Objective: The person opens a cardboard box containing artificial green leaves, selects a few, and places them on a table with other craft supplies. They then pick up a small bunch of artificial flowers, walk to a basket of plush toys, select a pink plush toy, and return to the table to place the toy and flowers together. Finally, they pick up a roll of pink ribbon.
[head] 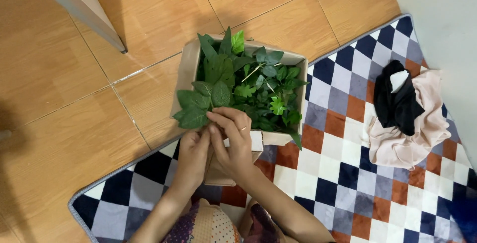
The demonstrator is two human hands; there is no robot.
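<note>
A beige cardboard box (187, 69) full of green artificial leaves (258, 89) stands on the floor, half on a checkered rug. My left hand (191, 153) and my right hand (231, 141) meet at the box's near edge. Both grip the stem of a leafy sprig (198, 105) that sticks up over the box's near left side. My right hand, with a ring on one finger, pinches the stem just below its leaves. My left hand holds it lower down, partly behind the right.
A checkered rug (343, 173) in dark blue, white, grey and rust covers the floor at right. A heap of pink and black cloth (405, 114) lies on it by the white wall (442, 24). Orange floor tiles (64, 114) lie to the left, with a grey leg (79, 9) at top left.
</note>
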